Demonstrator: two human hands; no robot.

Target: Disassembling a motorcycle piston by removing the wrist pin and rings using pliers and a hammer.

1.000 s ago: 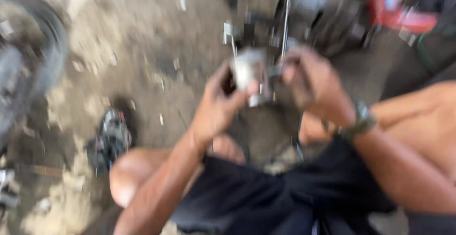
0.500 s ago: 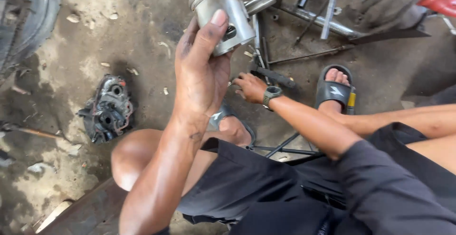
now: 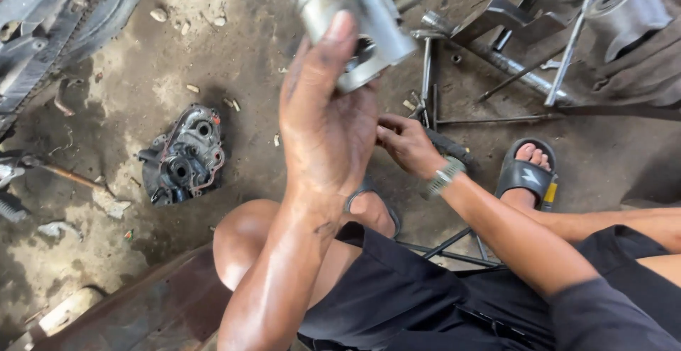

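Note:
My left hand (image 3: 328, 120) is raised in front of me and grips a silver metal piston (image 3: 358, 17), fingers wrapped behind it, the piston tilted near the top of the view. My right hand (image 3: 408, 141), with a watch on the wrist, reaches down to the dirty floor and closes around a dark tool handle (image 3: 448, 146) lying beside several metal rods. I sit low with bare knees and dark shorts; my sandalled foot (image 3: 526, 175) rests to the right.
A dark engine cover (image 3: 181, 156) lies on the oily concrete floor at left. A motorcycle wheel and chain (image 3: 64, 17) are at the upper left. Metal rods, brackets and a frame part (image 3: 539, 53) lie at the upper right.
A second ago both hands were together on the piston. Since then my right hand dropped to the floor by the tools, and my left hand has lifted the piston closer to the camera.

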